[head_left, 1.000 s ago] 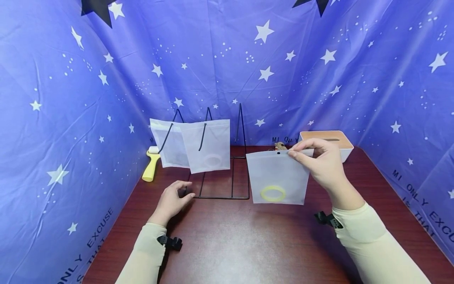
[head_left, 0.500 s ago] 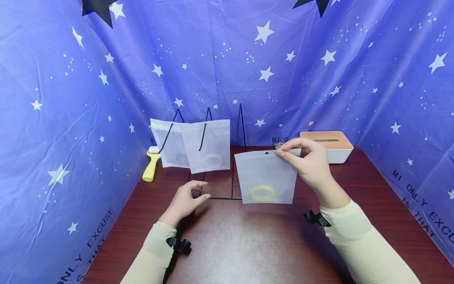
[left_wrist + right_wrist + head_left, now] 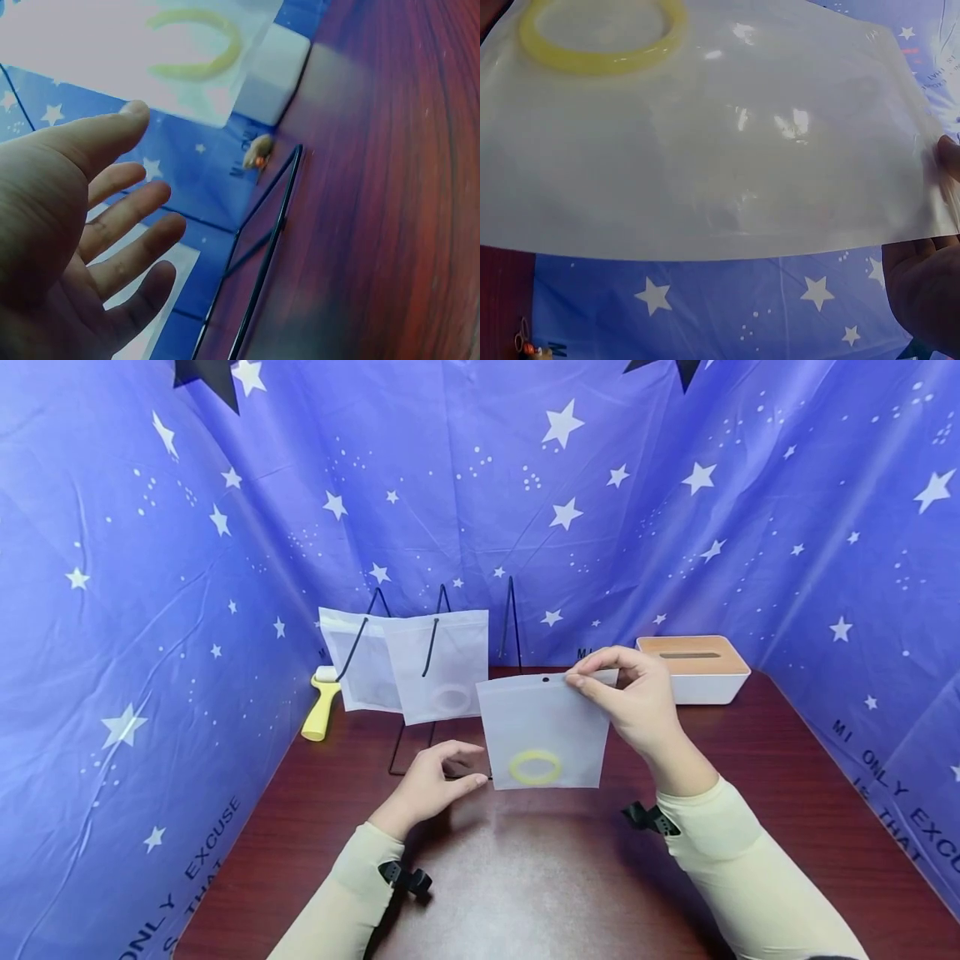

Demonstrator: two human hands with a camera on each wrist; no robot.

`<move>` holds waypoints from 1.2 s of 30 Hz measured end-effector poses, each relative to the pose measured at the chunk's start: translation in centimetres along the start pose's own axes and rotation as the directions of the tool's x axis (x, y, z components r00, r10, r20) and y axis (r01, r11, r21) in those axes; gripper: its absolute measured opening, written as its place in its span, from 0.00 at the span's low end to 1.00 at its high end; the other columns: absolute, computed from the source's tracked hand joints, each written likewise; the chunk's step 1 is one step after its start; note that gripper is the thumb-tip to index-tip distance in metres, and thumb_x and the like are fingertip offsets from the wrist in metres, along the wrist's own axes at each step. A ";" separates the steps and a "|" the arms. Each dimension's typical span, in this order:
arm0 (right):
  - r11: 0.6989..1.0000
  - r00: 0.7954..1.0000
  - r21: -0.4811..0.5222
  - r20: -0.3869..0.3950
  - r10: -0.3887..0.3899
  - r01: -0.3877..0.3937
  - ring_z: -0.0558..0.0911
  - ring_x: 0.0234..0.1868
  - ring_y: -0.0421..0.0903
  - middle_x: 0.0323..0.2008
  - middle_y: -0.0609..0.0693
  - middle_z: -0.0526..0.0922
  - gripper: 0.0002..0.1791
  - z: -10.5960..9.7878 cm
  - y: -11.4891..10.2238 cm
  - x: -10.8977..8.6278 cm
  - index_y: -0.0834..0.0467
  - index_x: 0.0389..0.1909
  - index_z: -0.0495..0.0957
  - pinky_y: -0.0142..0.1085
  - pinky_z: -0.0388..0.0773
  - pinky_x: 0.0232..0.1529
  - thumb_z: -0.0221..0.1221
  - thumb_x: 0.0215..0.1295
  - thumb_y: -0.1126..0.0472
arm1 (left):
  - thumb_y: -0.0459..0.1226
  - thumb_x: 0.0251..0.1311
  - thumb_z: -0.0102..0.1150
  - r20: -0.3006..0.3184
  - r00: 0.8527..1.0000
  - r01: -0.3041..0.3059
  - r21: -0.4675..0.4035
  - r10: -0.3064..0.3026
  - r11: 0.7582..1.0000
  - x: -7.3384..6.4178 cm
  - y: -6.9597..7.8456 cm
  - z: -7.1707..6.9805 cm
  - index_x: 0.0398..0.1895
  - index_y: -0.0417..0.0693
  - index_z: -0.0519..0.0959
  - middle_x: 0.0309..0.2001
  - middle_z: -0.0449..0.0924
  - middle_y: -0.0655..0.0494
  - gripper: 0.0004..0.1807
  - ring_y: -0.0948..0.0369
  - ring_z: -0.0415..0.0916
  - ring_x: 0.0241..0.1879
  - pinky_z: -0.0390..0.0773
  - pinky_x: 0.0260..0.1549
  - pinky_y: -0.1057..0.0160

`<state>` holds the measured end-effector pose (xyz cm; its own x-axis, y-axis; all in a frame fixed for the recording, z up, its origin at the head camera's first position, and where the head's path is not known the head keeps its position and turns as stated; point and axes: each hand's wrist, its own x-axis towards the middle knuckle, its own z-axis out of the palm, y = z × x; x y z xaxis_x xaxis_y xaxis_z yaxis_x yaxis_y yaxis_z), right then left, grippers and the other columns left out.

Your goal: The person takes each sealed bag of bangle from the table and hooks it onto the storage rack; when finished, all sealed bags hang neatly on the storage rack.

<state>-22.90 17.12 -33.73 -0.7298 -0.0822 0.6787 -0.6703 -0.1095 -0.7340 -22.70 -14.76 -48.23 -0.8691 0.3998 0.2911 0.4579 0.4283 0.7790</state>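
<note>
Between thumb and fingers, my right hand [image 3: 637,706] pinches the top edge of a translucent zip bag [image 3: 555,718], right of its punched hole. A yellow ring [image 3: 536,780] shows through near the bag's bottom. My left hand [image 3: 423,785] is beside the bag's lower left edge, fingers relaxed and parted, holding nothing. Behind stands a black wire rack [image 3: 515,627] with several hooks. One similar bag [image 3: 461,647] with a pale ring hangs on its middle hook, overlapping another bag [image 3: 360,681] on the left hook. The held bag covers part of the rack's base.
At the back left lies a yellow-handled roller [image 3: 320,714] with a white head. A white box [image 3: 708,689] with a slotted wooden lid stands back right. The left wrist view shows a small brown object [image 3: 259,152] behind the rack. A starry blue curtain [image 3: 480,485] encloses the table.
My right hand has carried the bag with the yellow ring leftward. My left hand has moved right, from the rack's front left corner to beside that bag. The hung bags stay put.
</note>
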 end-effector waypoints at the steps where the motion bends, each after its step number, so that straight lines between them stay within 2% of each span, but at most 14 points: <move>1: 1.000 1.000 -0.002 -0.003 -0.005 0.005 0.88 0.37 0.48 0.33 0.56 0.90 0.07 0.2 0.0 0.0 0.74 0.32 0.82 0.31 0.80 0.34 0.69 0.55 0.83 | 0.43 0.62 0.77 0.002 1.000 0.004 -0.015 -0.004 1.000 0.1 0.1 0.2 0.58 0.56 0.84 0.46 0.88 0.59 0.22 0.62 0.86 0.42 0.84 0.43 0.59; 5: 0.999 1.000 0.039 0.004 0.002 -0.002 0.88 0.37 0.48 0.33 0.56 0.90 0.07 0.7 0.0 0.1 0.75 0.32 0.81 0.31 0.81 0.36 0.69 0.55 0.83 | 0.42 0.61 0.77 0.000 1.000 0.011 -0.079 -0.011 0.997 0.2 0.4 1.0 0.52 0.56 0.86 0.41 0.89 0.62 0.16 0.62 0.86 0.40 0.85 0.41 0.59; 10: 0.997 1.000 0.068 0.020 0.018 -0.019 0.88 0.37 0.48 0.33 0.56 0.90 0.07 1.4 0.1 0.0 0.74 0.32 0.81 0.32 0.82 0.38 0.69 0.56 0.82 | 0.41 0.64 0.75 -0.034 0.999 -0.022 -0.132 0.018 0.991 0.2 0.5 1.5 0.39 0.55 0.88 0.34 0.87 0.64 0.04 0.59 0.85 0.34 0.84 0.36 0.58; 14: 0.998 1.000 0.053 0.025 0.015 -0.016 0.88 0.37 0.49 0.33 0.56 0.89 0.06 1.9 0.2 -0.1 0.74 0.32 0.81 0.34 0.83 0.39 0.69 0.56 0.82 | 0.39 0.64 0.74 -0.076 0.996 -0.054 -0.154 0.042 0.987 0.2 0.5 1.6 0.32 0.55 0.87 0.29 0.85 0.63 0.04 0.56 0.81 0.28 0.81 0.29 0.62; 19: 0.999 0.999 0.042 0.030 0.014 -0.015 0.88 0.36 0.48 0.33 0.56 0.89 0.06 2.3 0.3 -0.1 0.73 0.32 0.82 0.33 0.82 0.39 0.69 0.57 0.81 | 0.39 0.64 0.74 -0.104 0.993 -0.078 -0.148 0.063 0.986 0.1 0.6 1.6 0.30 0.56 0.87 0.27 0.82 0.63 0.06 0.57 0.77 0.24 0.76 0.25 0.66; 25: 0.999 0.999 0.011 0.032 0.043 -0.043 0.87 0.36 0.46 0.33 0.54 0.90 0.08 2.3 0.2 -0.3 0.72 0.35 0.82 0.30 0.79 0.34 0.71 0.57 0.79 | 0.36 0.63 0.74 -0.164 0.984 -0.089 -0.130 0.067 0.987 0.1 0.4 1.7 0.32 0.54 0.90 0.26 0.84 0.63 0.03 0.62 0.76 0.24 0.74 0.24 0.67; 31: 0.992 0.993 -0.076 0.060 0.103 -0.098 0.85 0.36 0.43 0.35 0.51 0.89 0.12 2.2 0.5 -0.7 0.69 0.42 0.84 0.29 0.78 0.30 0.73 0.57 0.76 | 0.31 0.62 0.73 -0.217 0.974 -0.102 -0.153 0.068 0.983 0.1 0.1 1.4 0.33 0.48 0.90 0.25 0.85 0.53 0.03 0.64 0.72 0.22 0.71 0.22 0.68; 34: 0.985 0.987 -0.116 0.084 0.137 -0.127 0.82 0.29 0.39 0.37 0.50 0.88 0.14 2.0 0.8 -1.0 0.66 0.44 0.86 0.30 0.77 0.25 0.74 0.57 0.74 | 0.27 0.62 0.72 -0.243 0.968 -0.105 -0.145 0.067 0.984 0.2 0.2 1.3 0.33 0.43 0.89 0.24 0.85 0.48 0.03 0.64 0.72 0.22 0.70 0.22 0.68; 36: 0.984 0.983 -0.099 0.097 0.156 -0.147 0.81 0.27 0.39 0.38 0.51 0.87 0.13 1.9 1.0 -1.2 0.66 0.43 0.86 0.31 0.78 0.25 0.74 0.57 0.74 | 0.26 0.61 0.71 -0.256 0.964 -0.113 -0.143 0.073 0.983 0.1 0.7 1.2 0.34 0.41 0.89 0.24 0.85 0.45 0.04 0.64 0.73 0.22 0.70 0.22 0.68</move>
<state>-22.45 15.19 -35.21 -0.8090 -0.1945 0.5547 -0.5659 0.0024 -0.8245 -22.23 -13.49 -48.30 -0.8519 0.2089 0.4802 0.5218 0.2604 0.8124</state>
